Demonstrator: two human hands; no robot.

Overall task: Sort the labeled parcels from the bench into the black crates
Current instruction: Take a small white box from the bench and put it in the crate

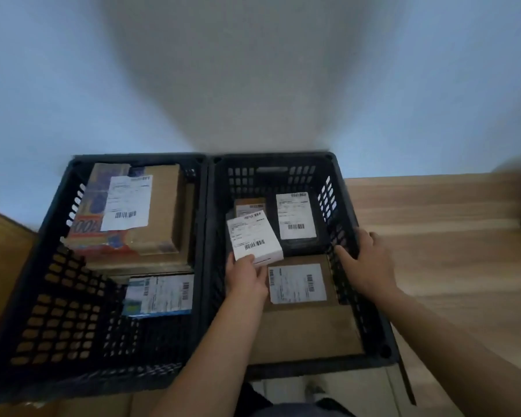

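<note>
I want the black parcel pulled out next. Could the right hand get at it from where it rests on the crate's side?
Probably yes. The right hand grips the right crate's wall, the black parcel lies just inside with nothing on top, and the left hand holds the white box beside it.

Black crates (343, 206): matt perforated plastic. Bench (448, 236): pale wood-grain, smooth. Parcels: brown matt cardboard (301, 332), smooth white box (254, 239), paper labels (297, 282).
</note>
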